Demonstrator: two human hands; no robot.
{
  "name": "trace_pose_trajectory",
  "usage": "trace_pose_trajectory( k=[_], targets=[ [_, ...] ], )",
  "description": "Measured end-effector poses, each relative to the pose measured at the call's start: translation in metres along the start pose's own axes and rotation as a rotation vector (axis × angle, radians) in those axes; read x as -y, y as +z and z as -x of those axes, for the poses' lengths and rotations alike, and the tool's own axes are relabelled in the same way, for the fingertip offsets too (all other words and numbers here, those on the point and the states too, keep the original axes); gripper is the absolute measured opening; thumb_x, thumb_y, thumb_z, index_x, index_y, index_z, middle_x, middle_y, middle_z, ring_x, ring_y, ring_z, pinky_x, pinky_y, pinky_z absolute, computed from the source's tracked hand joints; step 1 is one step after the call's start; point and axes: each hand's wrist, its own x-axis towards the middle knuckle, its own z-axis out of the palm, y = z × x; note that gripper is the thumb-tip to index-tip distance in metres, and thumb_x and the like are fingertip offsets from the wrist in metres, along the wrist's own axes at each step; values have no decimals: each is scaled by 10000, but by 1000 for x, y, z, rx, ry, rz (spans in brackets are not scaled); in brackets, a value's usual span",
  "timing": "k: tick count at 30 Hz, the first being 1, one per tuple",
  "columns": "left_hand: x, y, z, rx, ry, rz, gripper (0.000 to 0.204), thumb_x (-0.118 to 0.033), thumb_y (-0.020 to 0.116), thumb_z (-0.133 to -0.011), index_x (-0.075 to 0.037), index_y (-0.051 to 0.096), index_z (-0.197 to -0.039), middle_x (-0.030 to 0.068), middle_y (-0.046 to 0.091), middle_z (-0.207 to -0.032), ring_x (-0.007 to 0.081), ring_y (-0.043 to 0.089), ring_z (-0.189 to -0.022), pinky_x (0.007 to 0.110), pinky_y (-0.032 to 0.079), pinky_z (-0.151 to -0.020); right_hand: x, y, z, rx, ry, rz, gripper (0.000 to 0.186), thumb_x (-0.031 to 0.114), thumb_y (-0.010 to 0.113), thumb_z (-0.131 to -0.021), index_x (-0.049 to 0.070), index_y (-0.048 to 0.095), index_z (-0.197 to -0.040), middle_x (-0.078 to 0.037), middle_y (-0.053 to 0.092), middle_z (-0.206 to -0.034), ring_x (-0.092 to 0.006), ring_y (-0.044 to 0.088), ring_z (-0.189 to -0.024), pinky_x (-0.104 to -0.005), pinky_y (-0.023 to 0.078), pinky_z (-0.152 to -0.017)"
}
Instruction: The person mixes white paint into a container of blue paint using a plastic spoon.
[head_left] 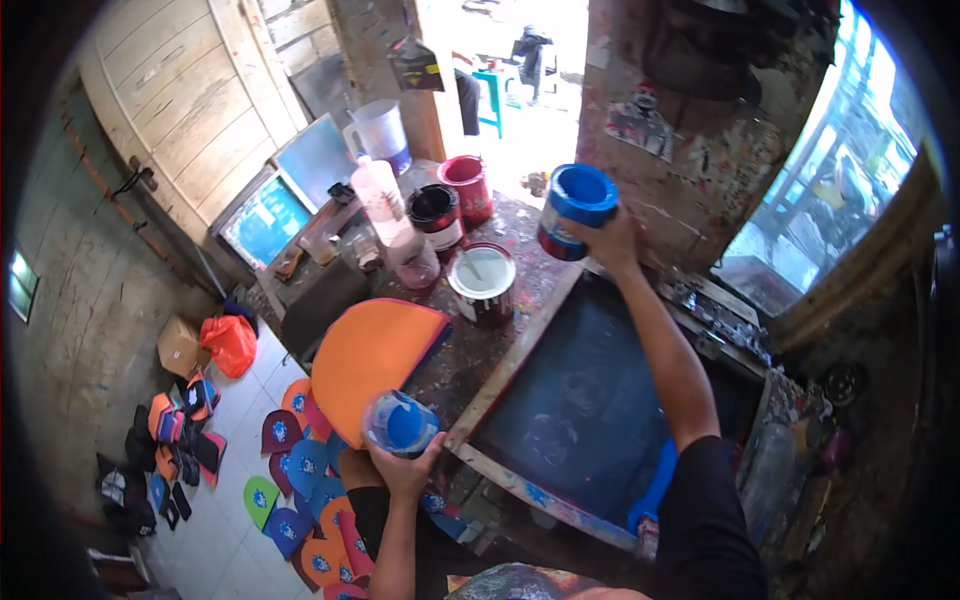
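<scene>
Blue can [576, 213] is between one and two o'clock, my right hand [610, 241] grasping its side; I judge it stiff, weighty, slick at the rim, best gripped round the wall. At seven, my left hand [408, 470] clasps one clear cup [376, 425], probably light and bendy, best cradled upright. I count four cans: this, red can [477, 205] at twelve, black can [440, 232] at eleven, white can [484, 302] central; one frame [512, 377] toward five.

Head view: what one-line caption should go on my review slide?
The left hand holds a clear cup with blue contents, the right hand a blue-rimmed can, near a dark framed screen.
</scene>
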Motion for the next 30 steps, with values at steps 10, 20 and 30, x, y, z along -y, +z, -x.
trace_pose_trajectory(
  k=[10, 20, 30],
  targets=[
    [27, 2, -20, 14, 19, -43, 928, -164, 1002, -671, -34, 454, -1409, 149, 591, -1328, 252, 623, -1215, 408, 524, -1049, -72, 145, -20, 101, 117, 262, 1049, 548, 1023, -572, -41, 586, -1322, -209, 707, -1260, -303, 715, -1142, -434, 577, -976],
    [28, -4, -27, 105, -10, 120, 1145, -343, 1043, -631, 17, 386, -1496, 224, 549, -1440, 330, 584, -1327, 462, 479, -1115, 30, 83, -23, 488, 431, 472, 816, 472, 920, -792, -1, 631, -1392, -223, 623, -1468, -306, 640, -1317, -407, 537, -1053],
    [-2, -65, -121, -34, 357, 110, 1113, -594, 862, -761, 33, 363, -1534, 265, 442, -1532, 398, 456, -1444, 535, 385, -1192, 95, 151, 20, 708, 140, 931, 1224, 530, 909, -600, -113, 422, -1521, -341, 540, -1464, -436, 562, -1369, -487, 479, -1138]
  ],
)
